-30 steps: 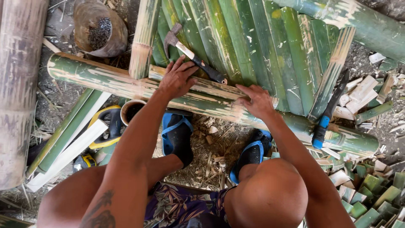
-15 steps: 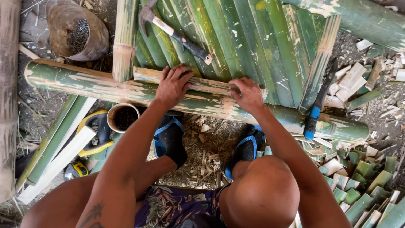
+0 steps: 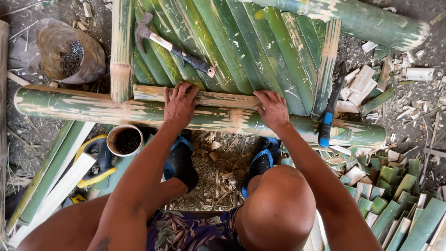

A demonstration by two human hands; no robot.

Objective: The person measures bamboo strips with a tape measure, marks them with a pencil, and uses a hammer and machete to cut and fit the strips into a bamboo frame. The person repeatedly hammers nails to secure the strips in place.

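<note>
My left hand (image 3: 180,104) lies flat with spread fingers on a pale split bamboo slat (image 3: 218,98). The slat runs along the top of a thick green bamboo pole (image 3: 83,108) lying crosswise. My right hand (image 3: 274,109) presses on the same slat further right, fingers over its far edge. Beyond the slat, a panel of green bamboo strips (image 3: 260,42) slants away. A claw hammer (image 3: 172,46) rests on the panel just above my left hand. Neither hand grips a tool.
A blue-handled knife (image 3: 327,116) leans by an upright slat at the right. A brown sack of nails (image 3: 69,56) and a cup of nails (image 3: 125,139) sit at the left, beside a yellow-handled saw (image 3: 95,160). Cut bamboo pieces (image 3: 395,186) litter the ground at the right.
The view has shifted and levelled, so the pole now lies nearly horizontal. Both hands stay pressed along the slat; the right hand has come up from the pole onto the slat.
</note>
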